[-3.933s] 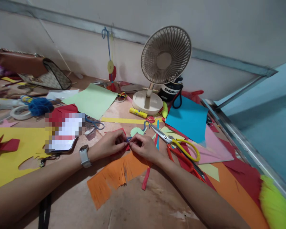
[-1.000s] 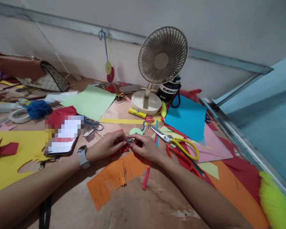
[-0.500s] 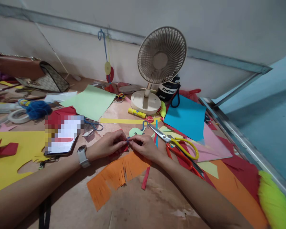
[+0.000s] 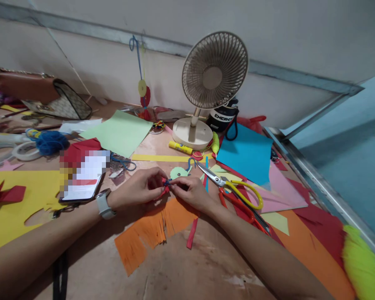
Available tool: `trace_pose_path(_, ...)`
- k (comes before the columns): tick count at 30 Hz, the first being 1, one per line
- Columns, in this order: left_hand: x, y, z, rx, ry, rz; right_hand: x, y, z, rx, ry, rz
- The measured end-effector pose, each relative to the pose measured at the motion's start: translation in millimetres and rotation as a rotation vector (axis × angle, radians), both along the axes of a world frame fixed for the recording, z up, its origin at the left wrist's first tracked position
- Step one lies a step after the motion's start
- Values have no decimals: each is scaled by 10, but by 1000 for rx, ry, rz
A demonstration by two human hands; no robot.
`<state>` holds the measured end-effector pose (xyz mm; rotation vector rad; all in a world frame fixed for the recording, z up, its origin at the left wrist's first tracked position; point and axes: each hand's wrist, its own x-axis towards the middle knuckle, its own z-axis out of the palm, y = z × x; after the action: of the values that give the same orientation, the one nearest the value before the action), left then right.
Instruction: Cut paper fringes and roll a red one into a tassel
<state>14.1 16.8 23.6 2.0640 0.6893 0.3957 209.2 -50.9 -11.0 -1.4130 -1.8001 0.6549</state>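
My left hand (image 4: 143,186) is closed, its thumb and fingers pinching a small red paper piece (image 4: 165,188) at the middle of the table. Blue yarn (image 4: 168,182) lies on that piece, and my right hand (image 4: 189,191) pinches the yarn from the other side. Much of the red paper is hidden behind the fingers. A pale green scalloped paper disc (image 4: 178,172) sits just beyond my hands. Below them lies an orange paper strip cut into fringe (image 4: 143,235), with a narrow red paper strip (image 4: 192,234) near its right end.
Yellow-handled scissors (image 4: 225,182) and red-handled scissors (image 4: 246,212) lie right of my hands. A fan (image 4: 192,133) stands behind, near a yellow glue stick (image 4: 180,147) and blue paper (image 4: 245,154). A phone (image 4: 84,177), blue yarn ball (image 4: 51,142) and yellow sheet (image 4: 6,229) are left.
My left fingers have shifted slightly back and opened a wider gap, so more of the red paper and blue yarn shows. My right hand stays almost in place.
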Motion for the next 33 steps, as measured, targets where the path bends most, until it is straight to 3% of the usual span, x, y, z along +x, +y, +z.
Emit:
trace_pose_path(5,10,5,44,149,34,37,-1,-8,8,-11,-4,-30)
trace_pose_path(14,2,7,16,150,95,62,-1,-2,-3,-18,-48,-87)
trace_pose_path(18,-12,36,9,265,97,-2,-7,-10,0,-1,-42,-80)
trace_pose_path(21,-9,30,14,326,71,20,-8,-22,-6,2,-34,-78)
trace_pose_path(27,1,-4,-40,297,46,64,-3,-29,-2,11,-60,-81)
trace_pose_path(33,-13,10,-49,454,8,59,-13,-30,27,-19,-86,-76)
